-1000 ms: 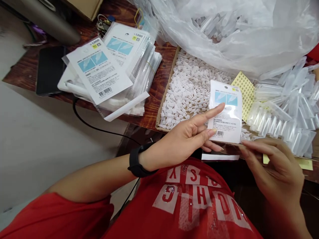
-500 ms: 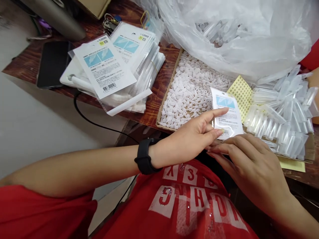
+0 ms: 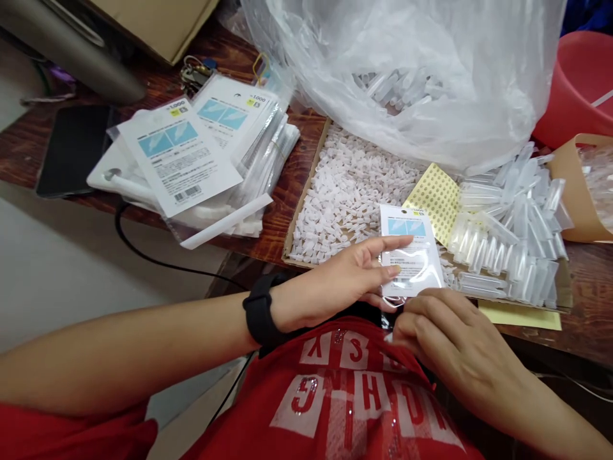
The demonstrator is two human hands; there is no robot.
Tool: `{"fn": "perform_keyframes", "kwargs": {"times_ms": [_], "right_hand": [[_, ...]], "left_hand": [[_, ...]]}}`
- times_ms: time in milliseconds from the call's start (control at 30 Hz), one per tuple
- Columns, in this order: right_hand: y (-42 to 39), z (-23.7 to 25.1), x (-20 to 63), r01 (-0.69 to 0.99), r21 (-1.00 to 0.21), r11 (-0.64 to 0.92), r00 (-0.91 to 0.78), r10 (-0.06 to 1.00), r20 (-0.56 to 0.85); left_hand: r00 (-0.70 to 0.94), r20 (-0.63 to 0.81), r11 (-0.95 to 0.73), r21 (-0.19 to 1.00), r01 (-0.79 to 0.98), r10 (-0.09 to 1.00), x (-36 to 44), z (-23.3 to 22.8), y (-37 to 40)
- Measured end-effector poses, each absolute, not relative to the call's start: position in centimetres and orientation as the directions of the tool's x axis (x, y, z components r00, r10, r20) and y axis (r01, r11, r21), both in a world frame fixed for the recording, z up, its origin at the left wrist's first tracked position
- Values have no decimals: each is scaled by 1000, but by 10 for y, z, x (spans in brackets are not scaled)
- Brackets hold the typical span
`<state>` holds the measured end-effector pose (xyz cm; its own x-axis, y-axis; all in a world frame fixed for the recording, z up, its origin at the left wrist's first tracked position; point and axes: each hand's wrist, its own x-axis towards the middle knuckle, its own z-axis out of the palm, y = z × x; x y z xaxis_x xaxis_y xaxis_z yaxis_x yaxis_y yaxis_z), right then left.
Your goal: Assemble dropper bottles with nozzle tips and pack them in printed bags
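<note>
My left hand (image 3: 342, 281) holds a small clear packet with a white and blue printed card (image 3: 412, 252), fingers across its front. My right hand (image 3: 443, 335) pinches the packet's bottom edge, fingers curled against it. Both hands hover just in front of a shallow cardboard tray (image 3: 299, 211) at the table's near edge. The tray holds a heap of small white caps (image 3: 349, 191) on the left and several clear plastic tubes (image 3: 512, 223) on the right. A yellow dotted sticker sheet (image 3: 433, 201) lies between them.
A stack of finished packets (image 3: 201, 153) lies on the wooden table to the left, beside a black phone (image 3: 71, 150). A big clear bag of tubes (image 3: 407, 70) fills the back. A red tub (image 3: 577, 83) and a brown paper bag (image 3: 575, 185) stand at the right.
My right hand has moved left and up onto the packet's bottom edge. The white strip that lay under the packet is out of sight. The packet tilted flatter and the view shifted.
</note>
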<state>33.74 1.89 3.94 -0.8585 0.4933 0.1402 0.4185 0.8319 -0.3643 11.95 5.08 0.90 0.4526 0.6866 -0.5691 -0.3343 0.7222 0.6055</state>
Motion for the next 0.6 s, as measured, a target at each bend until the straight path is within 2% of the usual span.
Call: {"fn": "perform_keyframes", "kwargs": {"times_ms": [133,200,267,300,367,433,467,500,600], "right_hand": [[17,61,361,345,-744,572,-831,554,41],[28,70,386,343,-822,455,-672,730,124],[55,77,418,399,-823,403,-281,909,309],[75,80,435,438,-816,378,-93,921,378],[129,87,471,500,-803,324,184,866,464],[194,94,502,558,-780,283,312,799,514],[227,96,514,666,-728,161,373,774,512],[258,98,524,699,-707,107,405,756,514],[333,96,539,726,-688,1,447,760,472]], "left_hand": [[361,-576,668,708,-228,734,108,12,58],[359,-584,659,741,-130,728,101,13,62],[384,-584,649,759,-53,715,96,13,64],[397,-578,641,767,-35,713,94,12,65],[423,-560,625,781,-17,712,92,9,64],[440,-555,621,784,-9,706,92,5,64],[446,-560,627,779,-3,698,91,3,63],[440,-572,634,773,7,692,91,2,63],[403,-602,646,762,33,689,89,-1,62]]}}
